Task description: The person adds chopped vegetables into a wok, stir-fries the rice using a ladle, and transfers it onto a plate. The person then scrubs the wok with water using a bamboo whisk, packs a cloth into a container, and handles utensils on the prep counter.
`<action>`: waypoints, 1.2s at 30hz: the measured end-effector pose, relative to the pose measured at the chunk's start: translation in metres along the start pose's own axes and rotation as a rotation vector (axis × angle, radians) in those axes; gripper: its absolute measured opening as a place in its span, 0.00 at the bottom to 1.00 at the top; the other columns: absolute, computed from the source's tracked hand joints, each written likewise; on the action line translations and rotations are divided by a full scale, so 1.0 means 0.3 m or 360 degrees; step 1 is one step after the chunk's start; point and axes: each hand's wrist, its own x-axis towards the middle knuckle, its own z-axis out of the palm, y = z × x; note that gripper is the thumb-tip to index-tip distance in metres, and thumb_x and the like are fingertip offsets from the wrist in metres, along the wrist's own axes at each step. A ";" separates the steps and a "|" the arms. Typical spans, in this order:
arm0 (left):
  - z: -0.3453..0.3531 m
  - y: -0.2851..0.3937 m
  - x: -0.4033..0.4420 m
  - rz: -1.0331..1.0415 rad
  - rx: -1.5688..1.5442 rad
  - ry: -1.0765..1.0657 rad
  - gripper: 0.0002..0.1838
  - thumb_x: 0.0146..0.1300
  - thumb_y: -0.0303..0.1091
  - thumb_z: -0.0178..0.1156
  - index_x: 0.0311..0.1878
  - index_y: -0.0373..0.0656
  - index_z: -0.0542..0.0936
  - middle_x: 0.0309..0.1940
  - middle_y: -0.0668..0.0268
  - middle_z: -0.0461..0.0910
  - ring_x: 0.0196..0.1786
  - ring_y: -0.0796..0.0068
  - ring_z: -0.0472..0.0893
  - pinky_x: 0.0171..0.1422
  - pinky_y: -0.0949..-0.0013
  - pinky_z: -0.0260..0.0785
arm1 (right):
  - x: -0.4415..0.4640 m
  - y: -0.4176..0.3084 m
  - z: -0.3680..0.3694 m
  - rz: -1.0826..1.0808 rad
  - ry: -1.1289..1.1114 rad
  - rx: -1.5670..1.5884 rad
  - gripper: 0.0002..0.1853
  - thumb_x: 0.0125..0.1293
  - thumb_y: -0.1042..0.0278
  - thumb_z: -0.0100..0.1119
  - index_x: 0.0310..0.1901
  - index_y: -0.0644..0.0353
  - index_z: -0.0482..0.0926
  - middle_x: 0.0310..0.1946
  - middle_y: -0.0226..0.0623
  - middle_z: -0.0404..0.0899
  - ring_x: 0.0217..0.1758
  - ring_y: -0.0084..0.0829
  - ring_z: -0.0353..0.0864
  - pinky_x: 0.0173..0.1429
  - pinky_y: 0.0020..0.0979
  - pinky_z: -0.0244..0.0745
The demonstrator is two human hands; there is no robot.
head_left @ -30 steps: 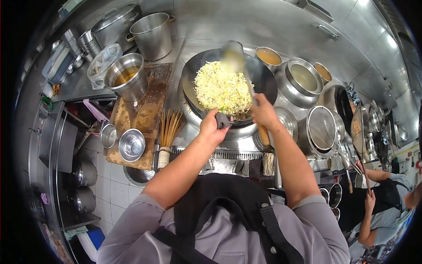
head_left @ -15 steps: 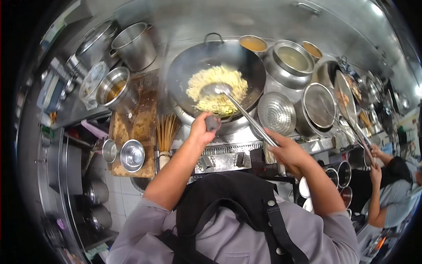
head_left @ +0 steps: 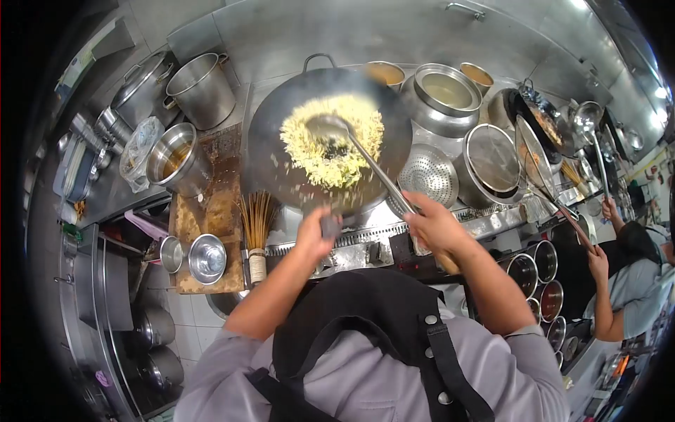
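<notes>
A large dark wok [head_left: 271, 148] holds yellowish fried rice [head_left: 358, 116] with green bits, and some grains are scattered in the air near its front side. My left hand [head_left: 318, 232] is closed on a dark cloth [head_left: 330, 226] at the wok's near edge; the grip under the cloth is hidden. In my right hand [head_left: 436, 226] is a long metal ladle [head_left: 373, 163] with a wooden handle end. The ladle's bowl is over the rice, left of its middle.
Right of the wok are a perforated strainer [head_left: 427, 176], a mesh sieve [head_left: 492, 158] and pots of liquid [head_left: 448, 90]. A wooden board [head_left: 221, 169], steel bowl [head_left: 207, 259] and bamboo whisk [head_left: 257, 218] stand left. A co-worker [head_left: 619, 281] holds long-handled tools at far right.
The wok has tilted and the rice has spread, with grains now flying. My right hand has drawn back from the wok, and the ladle's bowl has come down over the rice. The view has shifted.
</notes>
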 end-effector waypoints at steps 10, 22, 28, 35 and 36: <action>0.124 0.120 0.030 0.0056 0.0018 0.0039 0.07 0.65 0.28 0.61 0.43 0.42 0.74 0.31 0.63 0.77 0.33 0.67 0.78 0.45 0.54 0.79 | -0.138 -0.012 0.061 0.0215 -0.0264 0.1158 0.24 0.75 0.67 0.49 0.71 0.49 0.62 0.24 0.35 0.72 0.16 0.24 0.69 0.18 0.28 0.66; 0.159 0.158 -0.059 0.0018 -0.0015 0.0069 0.10 0.62 0.26 0.62 0.45 0.41 0.72 0.33 0.60 0.76 0.33 0.64 0.78 0.44 0.58 0.80 | -0.234 -0.097 0.076 -0.0008 -0.0240 0.0980 0.23 0.76 0.63 0.51 0.70 0.49 0.63 0.24 0.32 0.73 0.14 0.22 0.66 0.17 0.26 0.65; -0.152 -0.007 -0.182 -0.0107 0.0184 0.0016 0.08 0.64 0.25 0.57 0.46 0.42 0.73 0.37 0.59 0.77 0.35 0.63 0.80 0.41 0.58 0.81 | 0.036 -0.099 0.117 -0.0062 -0.0074 0.0512 0.23 0.76 0.67 0.50 0.70 0.48 0.63 0.24 0.34 0.73 0.14 0.23 0.67 0.17 0.26 0.64; 0.132 0.150 -0.067 -0.0044 -0.0002 0.0097 0.12 0.62 0.27 0.63 0.47 0.44 0.74 0.35 0.60 0.77 0.38 0.63 0.79 0.45 0.57 0.79 | -0.193 -0.080 0.034 -0.0008 -0.0250 0.0868 0.23 0.75 0.64 0.50 0.70 0.51 0.63 0.23 0.33 0.72 0.14 0.23 0.67 0.16 0.26 0.64; 0.100 0.126 0.000 0.0014 0.0035 0.0060 0.09 0.62 0.28 0.63 0.44 0.43 0.74 0.33 0.61 0.76 0.35 0.64 0.78 0.44 0.57 0.79 | -0.130 -0.045 0.038 0.0152 -0.0243 0.0874 0.24 0.75 0.64 0.51 0.69 0.53 0.62 0.24 0.33 0.73 0.14 0.24 0.68 0.16 0.27 0.64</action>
